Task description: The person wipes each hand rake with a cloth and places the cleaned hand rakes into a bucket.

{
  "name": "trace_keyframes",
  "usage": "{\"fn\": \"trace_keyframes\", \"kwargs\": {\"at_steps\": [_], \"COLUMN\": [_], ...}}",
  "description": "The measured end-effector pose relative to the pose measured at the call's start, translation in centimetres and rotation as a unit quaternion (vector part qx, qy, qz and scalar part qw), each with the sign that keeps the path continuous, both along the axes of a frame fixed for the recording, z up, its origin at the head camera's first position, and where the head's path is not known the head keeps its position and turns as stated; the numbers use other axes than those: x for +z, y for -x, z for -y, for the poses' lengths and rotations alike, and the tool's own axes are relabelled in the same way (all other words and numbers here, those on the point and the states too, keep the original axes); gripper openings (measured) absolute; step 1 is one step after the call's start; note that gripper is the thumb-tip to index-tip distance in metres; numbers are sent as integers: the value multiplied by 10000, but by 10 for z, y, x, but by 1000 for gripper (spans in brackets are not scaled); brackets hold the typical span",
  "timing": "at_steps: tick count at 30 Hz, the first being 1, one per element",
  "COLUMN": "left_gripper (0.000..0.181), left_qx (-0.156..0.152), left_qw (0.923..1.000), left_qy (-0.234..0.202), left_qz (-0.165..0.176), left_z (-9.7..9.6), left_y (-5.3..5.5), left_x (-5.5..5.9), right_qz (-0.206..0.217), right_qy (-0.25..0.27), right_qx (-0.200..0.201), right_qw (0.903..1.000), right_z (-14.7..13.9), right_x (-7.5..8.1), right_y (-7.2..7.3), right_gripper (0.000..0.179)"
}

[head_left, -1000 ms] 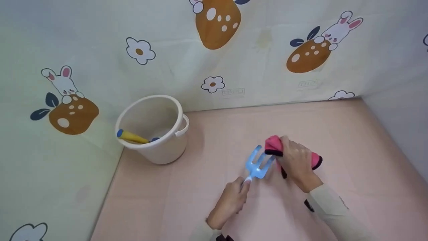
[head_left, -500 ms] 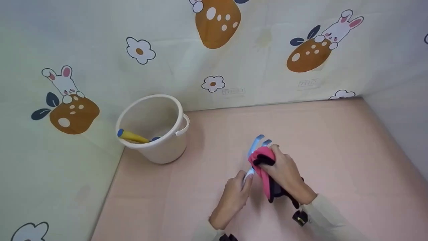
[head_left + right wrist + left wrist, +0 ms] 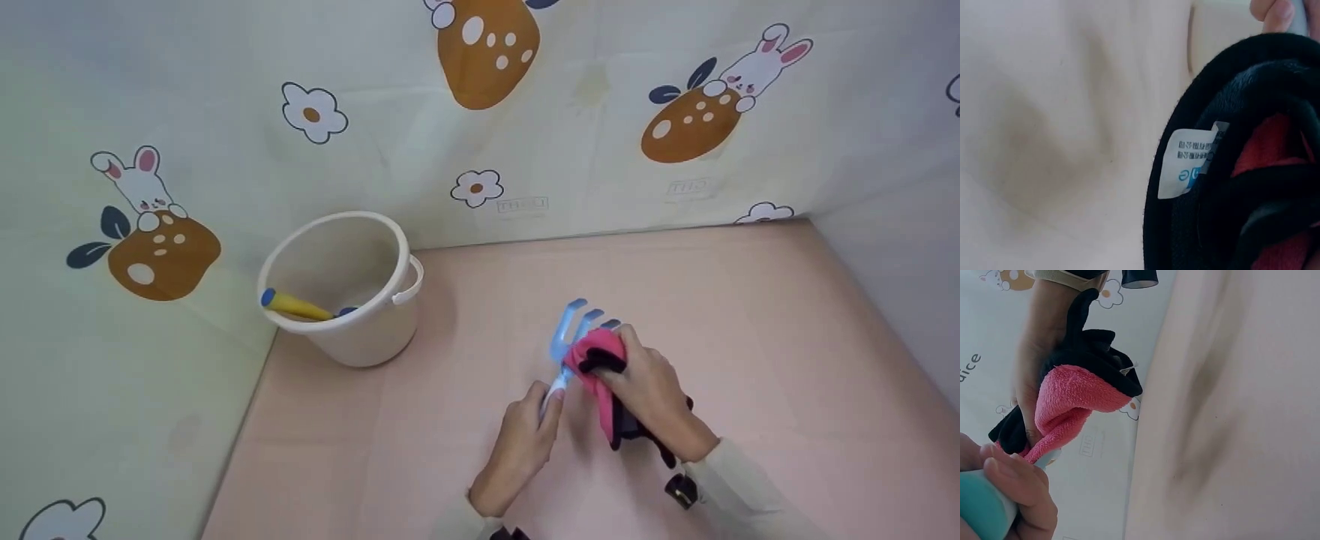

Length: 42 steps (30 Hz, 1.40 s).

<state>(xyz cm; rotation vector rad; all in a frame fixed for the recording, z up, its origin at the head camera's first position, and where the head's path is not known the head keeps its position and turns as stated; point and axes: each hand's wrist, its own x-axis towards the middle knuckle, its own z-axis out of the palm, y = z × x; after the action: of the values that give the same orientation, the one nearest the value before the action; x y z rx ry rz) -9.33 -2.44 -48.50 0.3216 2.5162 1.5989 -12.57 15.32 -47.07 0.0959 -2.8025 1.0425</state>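
Note:
A small garden hand fork point(image 3: 559, 341) with light blue tines is held by its pale handle in my left hand point(image 3: 521, 435). In the left wrist view, that hand's fingers point(image 3: 1027, 495) curl round the handle's teal end point(image 3: 985, 506). My right hand point(image 3: 651, 394) pinches a pink terry cloth point(image 3: 589, 349) with black edging, pressed against the base of the tines and covering part of the fork's head. The cloth's loose end hangs below the right hand. Up close in the right wrist view, the black edging carries a white label point(image 3: 1179, 163).
A cream bucket point(image 3: 367, 337) stands to the left near the back wall. Inside it leans a tool with a yellow handle point(image 3: 300, 306). The pink surface point(image 3: 787, 322) meets patterned fabric walls point(image 3: 600, 150) at the back and sides.
The cloth has moved from the right-hand tine tips left and down onto the fork head's base, then slightly back right. The tines have tipped upward in view. My left hand keeps its grip.

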Motion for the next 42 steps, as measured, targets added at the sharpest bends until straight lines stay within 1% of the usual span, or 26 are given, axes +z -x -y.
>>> {"fn": "trace_keyframes", "kwargs": {"at_steps": [3,6,10,14,19,26,30,33,36,39,41,42], "left_gripper": [28,29,29,28,29,26,26,26,26,27,28,28], "left_qx": [-17,-50,-60,-63,-49,-85,-115,-172,-267,-428,-526,-566], "left_qw": [10000,9999,9998,9999,9996,9978,9969,9962,9950,9941,9934,9929], "left_qy": [-34,-128,-174,-148,-178,-214,-217,-181,-66,128,249,293], "left_qz": [28,80,78,55,199,629,754,835,955,985,984,999], "left_z": [1,2,4,4,5,5,4,4,5,7,10,11], "left_y": [0,0,-1,-2,-2,-3,-3,-2,1,4,6,6], "left_x": [0,-1,-2,-3,-2,-2,-2,-1,2,6,9,10], "right_qz": [-165,-584,-1094,-1296,-1532,-1830,-1962,-2172,-2436,-2694,-2850,-2928], "right_qy": [-118,-357,-697,-925,-1098,-1659,-2007,-2186,-2267,-2272,-2143,-1985], "right_qx": [-37,-65,-125,-155,-145,-133,-92,-53,2,52,32,-24], "right_qw": [9998,9976,9915,9871,9820,9689,9598,9513,9430,9358,9342,9353], "right_z": [-1,-3,-5,-6,-7,-7,-8,-11,-15,-19,-23,-25], "right_x": [-3,-6,-10,-11,-13,-21,-28,-34,-39,-42,-42,-41], "right_y": [1,3,7,10,14,22,25,28,29,27,26,26], "right_gripper": [43,43,42,44,47,49,46,42,40,42,44,43]}}
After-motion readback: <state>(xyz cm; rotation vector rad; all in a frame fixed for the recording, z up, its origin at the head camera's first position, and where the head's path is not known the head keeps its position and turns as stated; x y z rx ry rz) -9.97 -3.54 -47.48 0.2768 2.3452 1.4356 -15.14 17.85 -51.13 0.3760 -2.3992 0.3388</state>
